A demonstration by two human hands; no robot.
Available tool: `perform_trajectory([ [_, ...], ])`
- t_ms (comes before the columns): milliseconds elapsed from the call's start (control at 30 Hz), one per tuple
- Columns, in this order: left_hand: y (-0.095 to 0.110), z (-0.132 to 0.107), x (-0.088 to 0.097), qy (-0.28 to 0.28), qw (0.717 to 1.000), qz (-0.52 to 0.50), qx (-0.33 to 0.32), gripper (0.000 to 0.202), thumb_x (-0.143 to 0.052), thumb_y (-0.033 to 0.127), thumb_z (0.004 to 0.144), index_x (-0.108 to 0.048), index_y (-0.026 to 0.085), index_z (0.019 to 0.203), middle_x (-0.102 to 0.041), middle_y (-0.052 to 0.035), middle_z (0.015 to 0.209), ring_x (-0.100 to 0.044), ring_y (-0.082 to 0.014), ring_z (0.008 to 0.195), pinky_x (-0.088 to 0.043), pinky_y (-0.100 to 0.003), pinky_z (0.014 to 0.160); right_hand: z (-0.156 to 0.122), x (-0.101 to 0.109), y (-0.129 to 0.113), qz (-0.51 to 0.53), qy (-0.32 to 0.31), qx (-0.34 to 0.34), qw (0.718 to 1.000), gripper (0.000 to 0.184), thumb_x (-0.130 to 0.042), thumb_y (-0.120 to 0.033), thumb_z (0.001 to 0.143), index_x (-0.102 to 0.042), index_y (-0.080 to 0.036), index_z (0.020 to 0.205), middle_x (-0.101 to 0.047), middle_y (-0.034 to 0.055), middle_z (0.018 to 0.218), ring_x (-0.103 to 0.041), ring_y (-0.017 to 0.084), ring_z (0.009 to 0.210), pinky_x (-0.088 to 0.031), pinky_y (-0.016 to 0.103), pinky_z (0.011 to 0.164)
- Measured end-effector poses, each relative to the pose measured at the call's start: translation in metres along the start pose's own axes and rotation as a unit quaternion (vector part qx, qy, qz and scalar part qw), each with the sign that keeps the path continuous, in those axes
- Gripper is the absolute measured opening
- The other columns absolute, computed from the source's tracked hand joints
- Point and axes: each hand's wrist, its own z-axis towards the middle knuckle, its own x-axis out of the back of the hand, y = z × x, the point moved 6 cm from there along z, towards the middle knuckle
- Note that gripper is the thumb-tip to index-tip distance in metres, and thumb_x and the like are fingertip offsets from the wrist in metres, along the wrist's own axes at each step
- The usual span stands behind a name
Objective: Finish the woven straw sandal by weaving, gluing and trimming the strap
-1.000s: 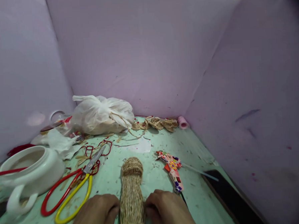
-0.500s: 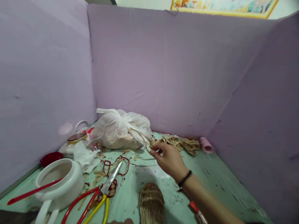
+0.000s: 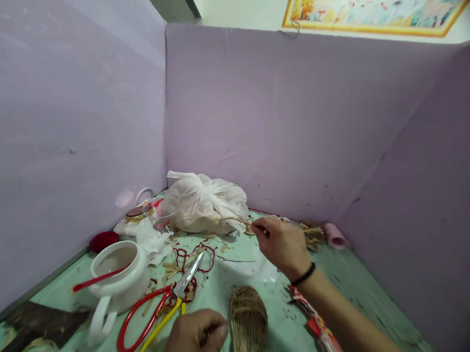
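My right hand (image 3: 281, 242) reaches to the back of the table and pinches a strand of straw-coloured raffia (image 3: 237, 220) that runs from the white plastic bag (image 3: 205, 204). A loose heap of the same raffia (image 3: 312, 234) lies just behind that hand. My left hand (image 3: 194, 340) rests at the near edge with fingers curled, touching the left side of a woven straw oval piece (image 3: 248, 322).
Red and yellow scissors (image 3: 163, 308) lie left of the woven piece. A white cup (image 3: 118, 279) holds a red stick. A decorated glue gun (image 3: 320, 332) lies under my right forearm. A pink spool (image 3: 335, 235) sits in the back corner. Purple panels wall the table.
My right hand left the woven piece, reached to the back and closed on a raffia strand. The camera tilted up and turned left. My left hand stayed by the woven piece.
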Motion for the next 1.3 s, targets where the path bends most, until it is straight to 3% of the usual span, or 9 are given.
perform_trajectory([
  [167, 0.006, -0.002, 0.005, -0.004, 0.987, -0.153, 0.05, 0.027, -0.049, 0.04, 0.067, -0.056, 0.015, 0.062, -0.044, 0.0044, 0.049, -0.035, -0.0067, 0.038, -0.028, -0.02, 0.04, -0.025, 0.075, 0.026, -0.121, 0.119, 0.151, 0.974, 0.024, -0.048, -0.032, 0.084, -0.07, -0.024, 0.082, -0.07, 0.0019, 0.076, -0.062, 0.016, 0.066, -0.031, 0.024, 0.051],
  [300, 0.012, -0.004, 0.004, -0.021, 0.988, -0.15, 0.038, 0.027, -0.052, 0.04, 0.067, -0.056, 0.014, 0.063, -0.044, 0.0048, 0.049, -0.036, -0.0062, 0.039, -0.028, -0.019, 0.041, -0.05, 0.119, 0.068, -0.208, 0.149, 0.117, 0.959, 0.026, -0.045, -0.029, 0.084, -0.07, -0.022, 0.083, -0.07, 0.0037, 0.078, -0.061, 0.016, 0.064, -0.031, 0.025, 0.05],
  [433, 0.019, -0.006, 0.008, -0.014, 0.988, -0.151, 0.033, 0.027, -0.053, 0.04, 0.068, -0.058, 0.013, 0.066, -0.045, 0.0051, 0.049, -0.037, -0.0059, 0.039, -0.029, -0.019, 0.041, -0.105, 0.142, 0.065, -0.202, 0.147, 0.12, 0.961, 0.033, -0.04, -0.038, 0.087, -0.068, -0.023, 0.079, -0.068, 0.0043, 0.071, -0.059, 0.016, 0.055, -0.034, 0.026, 0.048],
  [567, 0.025, -0.011, 0.006, -0.032, 0.984, -0.174, 0.021, 0.029, -0.052, 0.041, 0.069, -0.059, 0.012, 0.07, -0.052, 0.0025, 0.056, -0.039, -0.0052, 0.039, -0.03, -0.019, 0.04, -0.168, 0.108, 0.028, -0.071, 0.001, 0.211, 0.975, 0.027, -0.04, -0.024, 0.087, -0.065, -0.026, 0.076, -0.065, 0.0014, 0.064, -0.057, 0.011, 0.046, -0.036, 0.024, 0.042],
  [733, 0.014, -0.027, -0.027, -0.198, 0.955, -0.196, 0.098, 0.045, -0.045, 0.051, 0.073, -0.059, 0.01, 0.084, -0.064, -0.0055, 0.074, -0.042, -0.0036, 0.034, -0.025, -0.018, 0.032, -0.208, 0.046, 0.006, 0.032, -0.139, 0.144, 0.979, 0.02, -0.045, -0.019, 0.085, -0.063, -0.024, 0.077, -0.064, 0.0005, 0.063, -0.06, 0.012, 0.051, -0.039, 0.022, 0.047],
  [900, 0.0, -0.041, -0.045, -0.276, 0.899, -0.249, 0.231, 0.046, -0.044, 0.053, 0.073, -0.055, 0.009, 0.078, -0.067, -0.0096, 0.067, -0.043, -0.0044, 0.028, -0.017, -0.017, 0.028, -0.211, 0.016, 0.004, 0.025, -0.129, 0.123, 0.984, 0.021, -0.043, -0.019, 0.085, -0.064, -0.024, 0.08, -0.066, -0.0001, 0.066, -0.062, 0.013, 0.053, -0.035, 0.024, 0.048],
  [1000, -0.002, -0.045, -0.045, -0.298, 0.879, -0.263, 0.261, 0.048, -0.045, 0.054, 0.072, -0.057, 0.008, 0.076, -0.066, -0.0096, 0.062, -0.041, -0.0043, 0.026, -0.013, -0.018, 0.027, -0.208, 0.007, 0.004, -0.01, -0.106, 0.125, 0.986, 0.021, -0.045, -0.019, 0.083, -0.064, -0.024, 0.077, -0.065, -0.0002, 0.064, -0.061, 0.014, 0.053, -0.033, 0.025, 0.047],
  [1167, -0.009, -0.044, -0.036, -0.261, 0.889, -0.267, 0.266, 0.034, -0.055, 0.043, 0.066, -0.059, 0.01, 0.071, -0.057, 0.0008, 0.047, -0.036, -0.0028, 0.026, -0.012, -0.017, 0.027, -0.198, 0.002, 0.0, -0.015, -0.115, 0.116, 0.986, 0.019, -0.048, -0.019, 0.08, -0.065, -0.024, 0.073, -0.065, 0.0001, 0.062, -0.062, 0.016, 0.053, -0.036, 0.026, 0.045],
  [1300, -0.011, -0.045, -0.031, -0.23, 0.902, -0.253, 0.264, 0.02, -0.054, 0.031, 0.063, -0.059, 0.012, 0.066, -0.049, 0.0066, 0.042, -0.03, -0.0016, 0.026, -0.012, -0.017, 0.028, -0.189, 0.003, -0.018, 0.057, -0.114, 0.128, 0.984, 0.02, -0.048, -0.018, 0.079, -0.063, -0.021, 0.092, -0.069, 0.0068, 0.085, -0.065, 0.021, 0.07, -0.049, 0.03, 0.055],
])
